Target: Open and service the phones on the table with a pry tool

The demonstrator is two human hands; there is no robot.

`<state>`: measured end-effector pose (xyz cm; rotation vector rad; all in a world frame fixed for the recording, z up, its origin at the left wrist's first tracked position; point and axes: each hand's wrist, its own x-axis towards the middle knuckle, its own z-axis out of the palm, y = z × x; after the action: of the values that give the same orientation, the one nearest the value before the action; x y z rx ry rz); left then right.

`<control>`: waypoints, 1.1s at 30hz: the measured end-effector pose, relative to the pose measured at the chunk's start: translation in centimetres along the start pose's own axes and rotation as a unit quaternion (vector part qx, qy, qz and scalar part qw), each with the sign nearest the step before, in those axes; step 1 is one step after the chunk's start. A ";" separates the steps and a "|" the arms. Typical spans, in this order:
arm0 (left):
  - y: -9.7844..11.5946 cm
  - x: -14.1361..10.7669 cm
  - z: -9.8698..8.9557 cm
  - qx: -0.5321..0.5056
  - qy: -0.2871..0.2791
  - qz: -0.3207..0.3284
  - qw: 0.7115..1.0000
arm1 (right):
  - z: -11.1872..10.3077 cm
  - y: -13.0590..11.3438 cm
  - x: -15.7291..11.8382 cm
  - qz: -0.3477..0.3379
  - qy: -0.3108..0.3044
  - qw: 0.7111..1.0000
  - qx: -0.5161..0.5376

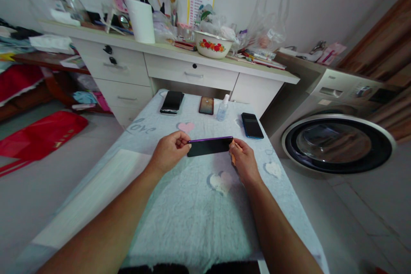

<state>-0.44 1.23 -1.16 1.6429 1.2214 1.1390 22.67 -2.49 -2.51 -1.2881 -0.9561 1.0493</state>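
A phone with a dark screen and a purple edge (210, 147) is held sideways above the cloth-covered table (192, 214). My left hand (171, 150) pinches its left end between thumb and fingers. At the right end, my right hand (244, 158) grips the phone and also has an orange cloth (233, 158) under its fingers. Beyond the hands lie a stack of dark phones (172, 102), a brown phone or case (206, 105) and a clear spray bottle (222, 108) standing upright. Another black phone (252, 125) rests near the table's right edge.
A white strip (93, 197) lies along the table's left side. Behind stands a white drawer desk (192, 72) bearing a floral bowl (213, 46), a paper roll (141, 21) and plastic bags. A washing machine (334, 94) is at the right, a red bag (41, 135) on the floor at the left.
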 end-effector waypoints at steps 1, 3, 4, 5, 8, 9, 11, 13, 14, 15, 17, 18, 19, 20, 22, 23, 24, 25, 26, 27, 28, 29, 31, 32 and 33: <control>0.0 0.0 0.0 0.002 0.001 0.000 1.000 | 0.0 -0.1 0.0 0.000 -0.001 1.000 -0.001; 0.0 0.0 0.0 0.004 0.001 0.002 1.000 | 0.1 -0.3 -0.1 0.000 -0.006 1.000 -0.004; -0.1 0.0 0.0 0.004 0.001 0.003 1.000 | 0.1 -0.3 -0.2 0.000 -0.009 1.000 -0.005; -0.1 0.0 0.0 0.004 0.000 0.002 1.000 | 0.1 -0.4 -0.2 0.000 -0.012 1.000 -0.006; -0.1 0.0 0.0 0.006 -0.001 0.003 1.000 | 0.1 -0.5 -0.3 -0.001 -0.020 1.000 -0.009; -0.1 0.0 0.0 0.006 0.000 0.004 1.000 | 0.1 -0.5 -0.3 -0.003 -0.022 1.000 -0.011; -0.1 0.1 0.0 0.005 0.001 0.004 1.000 | 0.1 -0.5 -0.3 -0.006 -0.026 1.000 -0.017; 0.0 0.0 0.0 0.002 0.002 0.001 1.000 | 0.1 -0.5 -0.3 -0.006 -0.027 0.999 -0.022; 0.0 0.0 0.0 0.000 0.000 -0.001 1.000 | 0.1 -0.5 -0.3 -0.006 -0.027 0.999 -0.022; 0.1 0.0 0.0 -0.001 0.000 -0.002 1.000 | 0.1 -0.5 -0.3 -0.004 -0.026 0.999 -0.021; 0.1 0.0 0.0 -0.002 0.001 -0.004 1.000 | 0.1 -0.5 -0.3 0.000 -0.022 1.000 -0.019; 0.1 0.0 0.0 -0.002 0.001 -0.003 1.000 | 0.1 -0.5 -0.3 0.002 -0.020 1.000 -0.018; 0.1 0.0 0.0 -0.003 0.002 -0.003 1.000 | 0.1 -0.5 -0.3 0.002 -0.018 1.000 -0.017; 0.1 0.0 0.0 -0.004 0.002 -0.002 1.000 | 0.1 -0.5 -0.3 0.002 -0.017 1.000 -0.017; 0.1 0.0 0.0 -0.006 0.001 -0.001 1.000 | 0.1 -0.5 -0.3 0.000 -0.018 1.000 -0.016; 0.1 0.0 0.0 -0.006 0.001 0.000 1.000 | 0.1 -0.4 -0.3 -0.001 -0.018 1.000 -0.015; 0.1 0.0 0.0 -0.005 0.000 0.001 1.000 | 0.1 -0.4 -0.3 -0.001 -0.019 1.000 -0.015; 0.1 0.0 0.0 -0.003 -0.001 0.001 1.000 | 0.1 -0.4 -0.3 -0.002 -0.019 1.000 -0.016; 0.0 0.0 0.0 -0.002 -0.003 0.001 1.000 | 0.1 -0.4 -0.3 -0.002 -0.019 1.000 -0.017; -0.1 0.1 0.0 -0.001 -0.004 0.001 1.000 | 0.1 -0.4 -0.3 -0.003 -0.018 1.000 -0.017; -0.1 0.1 0.0 -0.001 -0.005 0.002 1.000 | 0.1 -0.4 -0.3 -0.003 -0.017 1.000 -0.017; -0.1 0.1 0.0 -0.002 -0.005 0.002 1.000 | 0.1 -0.4 -0.3 -0.004 -0.015 1.000 -0.016; -0.2 0.1 0.0 -0.009 -0.005 0.001 1.000 | 0.1 -0.4 -0.3 -0.005 -0.011 1.000 -0.012; -0.2 0.1 0.0 -0.013 -0.005 0.000 1.000 | 0.2 -0.4 -0.3 -0.005 -0.009 1.000 -0.010; -0.1 0.1 0.0 -0.016 -0.006 -0.001 1.000 | 0.2 -0.4 -0.3 -0.004 -0.007 1.000 -0.007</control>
<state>-0.45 1.32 -1.28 1.6210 1.1913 1.1414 22.47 -2.69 -2.08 -1.2889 -0.9802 1.0469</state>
